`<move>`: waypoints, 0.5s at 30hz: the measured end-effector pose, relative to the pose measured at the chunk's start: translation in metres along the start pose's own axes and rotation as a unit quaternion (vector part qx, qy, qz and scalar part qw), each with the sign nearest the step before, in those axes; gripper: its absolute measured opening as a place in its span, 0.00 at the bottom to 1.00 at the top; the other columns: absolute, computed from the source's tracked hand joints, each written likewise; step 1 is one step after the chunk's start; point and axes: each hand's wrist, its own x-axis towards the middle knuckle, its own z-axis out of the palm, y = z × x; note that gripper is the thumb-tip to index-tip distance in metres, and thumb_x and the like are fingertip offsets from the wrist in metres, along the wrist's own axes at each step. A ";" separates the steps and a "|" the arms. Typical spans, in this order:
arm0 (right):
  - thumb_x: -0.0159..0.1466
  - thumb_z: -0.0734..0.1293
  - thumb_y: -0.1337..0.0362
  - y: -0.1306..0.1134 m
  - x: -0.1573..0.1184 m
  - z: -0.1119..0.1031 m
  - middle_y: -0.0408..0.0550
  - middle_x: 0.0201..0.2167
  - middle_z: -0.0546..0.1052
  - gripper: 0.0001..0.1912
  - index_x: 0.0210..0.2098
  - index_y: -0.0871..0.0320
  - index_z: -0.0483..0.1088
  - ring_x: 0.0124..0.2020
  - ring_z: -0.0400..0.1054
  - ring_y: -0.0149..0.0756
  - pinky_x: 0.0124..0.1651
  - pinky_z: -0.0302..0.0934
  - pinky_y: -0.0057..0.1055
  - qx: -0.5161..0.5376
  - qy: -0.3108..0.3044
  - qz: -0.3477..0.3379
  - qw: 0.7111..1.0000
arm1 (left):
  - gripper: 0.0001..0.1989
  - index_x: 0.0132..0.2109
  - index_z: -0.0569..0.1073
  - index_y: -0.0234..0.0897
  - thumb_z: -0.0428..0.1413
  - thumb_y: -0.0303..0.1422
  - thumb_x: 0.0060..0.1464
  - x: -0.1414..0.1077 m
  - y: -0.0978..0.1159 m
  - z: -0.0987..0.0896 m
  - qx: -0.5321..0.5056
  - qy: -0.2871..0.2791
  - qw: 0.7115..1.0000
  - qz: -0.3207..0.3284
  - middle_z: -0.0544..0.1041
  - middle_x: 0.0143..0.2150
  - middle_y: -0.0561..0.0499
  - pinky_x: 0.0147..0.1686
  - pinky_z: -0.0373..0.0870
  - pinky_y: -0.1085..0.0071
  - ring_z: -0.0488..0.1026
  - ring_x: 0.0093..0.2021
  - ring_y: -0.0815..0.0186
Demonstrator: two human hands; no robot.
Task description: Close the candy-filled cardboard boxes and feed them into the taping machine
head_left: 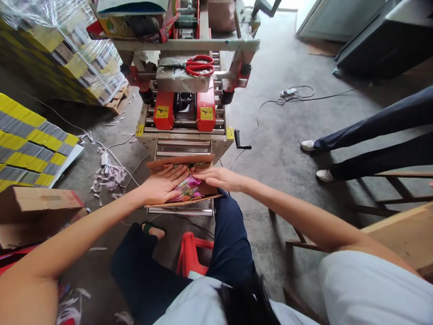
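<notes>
An open cardboard box (182, 160) rests on the roller end of a conveyor, its flaps standing up at the far and near sides. Inside lie colourful printed packets (189, 186) in pink and green. My left hand (165, 183) lies flat on the packets at the box's left, fingers stretched out. From the right, my right hand (219, 177) reaches over the box's edge with straight fingers, their tips on or just above the packets. Neither hand grips anything.
Beyond the box stands a red carton-sealing machine (184, 110) with red-handled scissors (199, 66) on top. A red stool (192, 255) is below me. Stacked yellow-and-grey cartons (30, 144) and an open carton (40, 212) stand left. At right are a person's legs (368, 131) and floor cables (291, 93).
</notes>
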 end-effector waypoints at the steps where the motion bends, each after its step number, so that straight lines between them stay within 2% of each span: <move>1: 0.72 0.50 0.45 -0.001 0.005 -0.002 0.54 0.66 0.64 0.33 0.67 0.58 0.61 0.69 0.56 0.40 0.71 0.50 0.41 0.019 -0.030 0.011 0.999 | 0.34 0.74 0.43 0.36 0.38 0.45 0.68 0.001 -0.001 -0.003 -0.022 -0.020 1.000 -0.002 0.41 0.76 0.43 0.72 0.35 0.54 0.39 0.75 0.57; 3: 0.67 0.59 0.39 -0.007 0.010 -0.007 0.56 0.68 0.61 0.41 0.69 0.60 0.57 0.69 0.56 0.43 0.70 0.51 0.40 0.037 -0.068 0.017 0.997 | 0.38 0.74 0.42 0.34 0.37 0.50 0.66 -0.001 -0.003 -0.009 -0.069 -0.073 0.995 0.012 0.40 0.76 0.42 0.71 0.39 0.54 0.39 0.75 0.54; 5: 0.58 0.69 0.38 -0.014 0.013 -0.007 0.59 0.66 0.63 0.51 0.70 0.62 0.55 0.66 0.61 0.47 0.66 0.58 0.37 0.030 -0.073 0.021 0.997 | 0.48 0.74 0.41 0.30 0.44 0.58 0.60 -0.004 -0.006 -0.014 -0.106 -0.120 0.986 0.036 0.40 0.75 0.37 0.70 0.45 0.55 0.41 0.75 0.49; 6: 0.56 0.72 0.40 -0.015 0.013 -0.006 0.58 0.64 0.66 0.51 0.69 0.61 0.57 0.63 0.65 0.47 0.64 0.60 0.35 0.021 -0.060 0.030 0.998 | 0.54 0.74 0.41 0.28 0.49 0.61 0.55 -0.006 -0.006 -0.016 -0.118 -0.131 0.983 0.045 0.41 0.75 0.35 0.69 0.48 0.55 0.42 0.74 0.47; 7: 0.56 0.73 0.43 -0.015 0.014 -0.003 0.55 0.62 0.70 0.46 0.67 0.59 0.62 0.60 0.68 0.46 0.62 0.62 0.34 0.014 -0.037 0.044 0.998 | 0.59 0.74 0.41 0.27 0.52 0.62 0.51 -0.008 -0.008 -0.017 -0.129 -0.130 0.982 0.047 0.42 0.75 0.34 0.69 0.50 0.55 0.44 0.74 0.46; 8: 0.59 0.72 0.46 -0.013 0.015 0.000 0.52 0.59 0.73 0.38 0.63 0.57 0.67 0.58 0.70 0.44 0.60 0.63 0.32 0.011 -0.010 0.060 0.998 | 0.59 0.74 0.42 0.27 0.54 0.62 0.50 -0.009 -0.009 -0.018 -0.139 -0.117 0.983 0.042 0.44 0.74 0.34 0.68 0.52 0.56 0.47 0.73 0.46; 10: 0.63 0.70 0.55 -0.008 0.018 0.007 0.46 0.54 0.77 0.24 0.57 0.54 0.74 0.54 0.73 0.41 0.59 0.64 0.31 0.007 0.052 0.091 0.995 | 0.48 0.73 0.48 0.31 0.50 0.57 0.58 -0.010 -0.012 -0.017 -0.160 -0.075 0.984 0.021 0.50 0.74 0.37 0.68 0.54 0.57 0.52 0.73 0.50; 11: 0.63 0.70 0.58 -0.007 0.019 0.011 0.45 0.52 0.79 0.20 0.54 0.54 0.75 0.52 0.74 0.40 0.58 0.65 0.32 0.004 0.083 0.107 0.991 | 0.41 0.73 0.51 0.32 0.47 0.53 0.62 -0.010 -0.013 -0.016 -0.168 -0.048 0.985 0.009 0.53 0.73 0.40 0.69 0.53 0.58 0.54 0.72 0.54; 13: 0.61 0.71 0.64 -0.010 0.023 0.018 0.48 0.49 0.80 0.18 0.51 0.56 0.76 0.50 0.74 0.40 0.57 0.66 0.34 -0.024 0.147 0.141 0.979 | 0.31 0.71 0.58 0.34 0.43 0.46 0.67 -0.008 -0.015 -0.011 -0.165 0.005 0.986 -0.004 0.60 0.71 0.43 0.70 0.51 0.58 0.58 0.70 0.58; 15: 0.61 0.72 0.66 -0.020 0.028 0.022 0.55 0.53 0.77 0.20 0.52 0.59 0.74 0.56 0.70 0.45 0.61 0.63 0.41 -0.102 0.214 0.152 0.959 | 0.28 0.68 0.62 0.34 0.44 0.43 0.68 -0.007 -0.014 -0.003 -0.132 0.067 0.989 -0.009 0.64 0.69 0.43 0.71 0.49 0.56 0.59 0.70 0.59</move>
